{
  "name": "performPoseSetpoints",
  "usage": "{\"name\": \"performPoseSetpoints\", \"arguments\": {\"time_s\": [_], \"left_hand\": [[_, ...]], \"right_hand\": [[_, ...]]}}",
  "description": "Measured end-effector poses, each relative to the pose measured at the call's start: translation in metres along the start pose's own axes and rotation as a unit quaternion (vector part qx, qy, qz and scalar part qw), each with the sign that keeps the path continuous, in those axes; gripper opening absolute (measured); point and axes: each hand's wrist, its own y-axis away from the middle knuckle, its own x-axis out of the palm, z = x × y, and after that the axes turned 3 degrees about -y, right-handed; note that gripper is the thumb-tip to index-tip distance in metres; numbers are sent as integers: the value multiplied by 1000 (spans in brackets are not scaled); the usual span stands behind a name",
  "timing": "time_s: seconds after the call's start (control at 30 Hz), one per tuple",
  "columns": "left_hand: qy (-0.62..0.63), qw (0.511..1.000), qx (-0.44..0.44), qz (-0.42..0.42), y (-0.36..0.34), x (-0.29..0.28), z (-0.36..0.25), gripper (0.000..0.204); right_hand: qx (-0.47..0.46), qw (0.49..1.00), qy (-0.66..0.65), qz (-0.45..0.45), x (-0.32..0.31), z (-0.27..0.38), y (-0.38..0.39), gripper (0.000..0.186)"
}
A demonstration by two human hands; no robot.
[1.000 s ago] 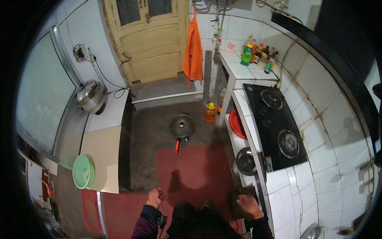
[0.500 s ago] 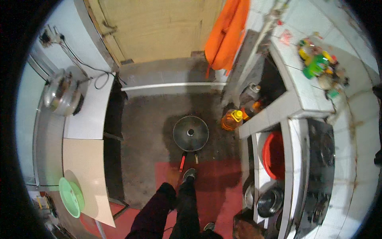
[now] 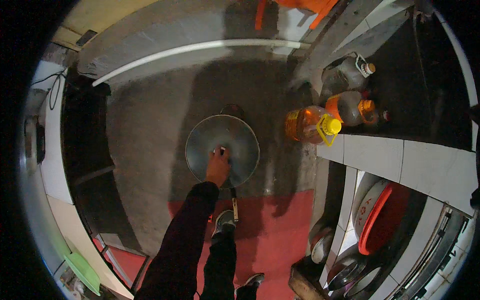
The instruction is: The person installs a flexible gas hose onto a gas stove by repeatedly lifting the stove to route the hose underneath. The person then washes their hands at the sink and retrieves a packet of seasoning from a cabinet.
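A round, glassy grey lid (image 3: 245, 150) covers a pan on the floor near the middle. My left hand (image 3: 218, 166) reaches down from the lower edge in a dark sleeve, its fingers closed around the knob at the lid's centre. Whether the lid is lifted off the pan cannot be told. Toward me, a dark handle with a tan end (image 3: 235, 207) sticks out from beneath the lid. Left of it, a bit of red handle (image 3: 210, 218) shows beside my forearm, mostly hidden. At the lid's far side, a small dark curved part (image 3: 232, 110) peeks out. My right hand is not in view.
An oil bottle with a yellow cap (image 3: 307, 124) stands right of the pan, next to an orange-capped bottle (image 3: 345, 107) and a large clear jug (image 3: 345, 75). Shelves at right hold a red-rimmed basin (image 3: 372, 225) and metal bowls (image 3: 345, 272). Red matting (image 3: 280, 230) lies under my feet.
The view has dropped closer to the floor. My left arm has stretched forward, and its hand has taken hold of the lid's knob, which stood untouched before.
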Motion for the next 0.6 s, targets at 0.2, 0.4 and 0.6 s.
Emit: {"name": "performPoseSetpoints", "arguments": {"time_s": [0.2, 0.4, 0.6], "left_hand": [[24, 998, -32, 54, -1, -18, 7, 38], [234, 971, -32, -29, 76, -156, 31, 37], [546, 806, -211, 92, 203, -306, 18, 27]], "right_hand": [[20, 998, -52, 8, 4, 28, -3, 27], [-25, 989, -146, -3, 34, 37, 22, 30], [-156, 969, -171, -85, 50, 54, 52, 24]]}}
